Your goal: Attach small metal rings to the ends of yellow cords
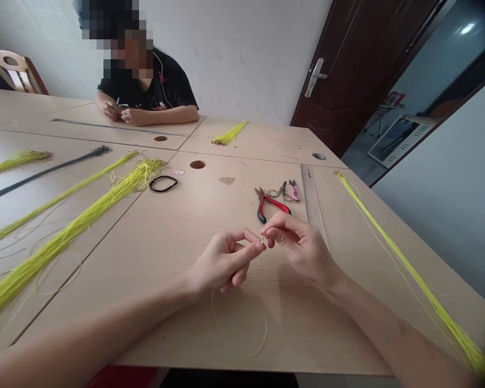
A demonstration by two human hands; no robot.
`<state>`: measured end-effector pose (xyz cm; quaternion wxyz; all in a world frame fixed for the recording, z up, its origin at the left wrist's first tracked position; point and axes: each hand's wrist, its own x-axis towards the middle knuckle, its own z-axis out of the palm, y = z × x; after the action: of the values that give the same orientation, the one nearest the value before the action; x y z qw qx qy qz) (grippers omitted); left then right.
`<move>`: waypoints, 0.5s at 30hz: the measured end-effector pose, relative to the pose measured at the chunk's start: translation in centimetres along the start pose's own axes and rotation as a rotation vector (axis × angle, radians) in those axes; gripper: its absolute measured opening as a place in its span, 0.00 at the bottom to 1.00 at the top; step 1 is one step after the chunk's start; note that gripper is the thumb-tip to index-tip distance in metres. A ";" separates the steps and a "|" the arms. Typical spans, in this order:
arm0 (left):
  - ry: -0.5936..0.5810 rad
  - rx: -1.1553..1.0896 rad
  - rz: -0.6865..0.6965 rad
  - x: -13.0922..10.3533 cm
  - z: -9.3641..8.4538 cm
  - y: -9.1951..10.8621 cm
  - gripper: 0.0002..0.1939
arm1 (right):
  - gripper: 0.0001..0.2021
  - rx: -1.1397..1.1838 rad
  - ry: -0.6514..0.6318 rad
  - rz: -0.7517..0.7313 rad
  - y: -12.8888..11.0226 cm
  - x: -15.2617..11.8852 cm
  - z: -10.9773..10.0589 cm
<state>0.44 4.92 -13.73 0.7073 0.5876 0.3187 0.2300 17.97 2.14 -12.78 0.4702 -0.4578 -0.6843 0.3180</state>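
Note:
Over the near middle of the table, my left hand (226, 261) pinches a thin yellow cord (262, 241) between thumb and forefinger. My right hand (301, 245) meets it there, its thumb and forefinger closed at the cord's tip. Whether a small metal fitting sits at that tip is too small to tell. Loose lengths of cord (265, 330) hang below my left hand. Just beyond my right hand lie red-handled pliers (272, 205), small scissors (282, 192) and pink thread snips (294, 191).
Thick bundles of yellow cord (81, 229) and a dark cord bundle (44, 173) stretch along the left. Another yellow bundle (400, 242) lies right, past a clear ruler (312, 196). A black loop (163, 184) rests mid-table. A person (157, 86) sits across, hands on the table.

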 end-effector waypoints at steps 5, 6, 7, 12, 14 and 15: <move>0.035 -0.032 0.062 -0.2 0.1 -0.1 0.13 | 0.07 0.029 0.044 0.072 -0.7 -0.4 0.1; 0.040 -0.039 0.077 -0.2 0.1 -0.2 0.13 | 0.07 0.036 0.032 0.069 -0.8 -0.4 0.0; 0.043 -0.044 0.091 -0.3 0.1 -0.2 0.13 | 0.07 0.041 0.013 0.064 -0.9 -0.5 0.0; 0.042 -0.030 0.131 -0.5 0.2 -0.3 0.12 | 0.04 0.048 -0.077 0.054 -1.0 -0.7 0.0; 0.045 -0.019 0.138 -0.5 0.2 -0.3 0.12 | 0.03 0.052 -0.087 0.057 -0.9 -0.8 0.1; 0.048 -0.014 0.142 -0.5 0.2 -0.2 0.12 | 0.03 0.047 -0.090 0.055 -0.9 -0.8 0.1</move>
<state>0.23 4.33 -13.84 0.6855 0.5981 0.2915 0.2956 17.69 1.05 -12.34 0.4408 -0.4504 -0.6841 0.3671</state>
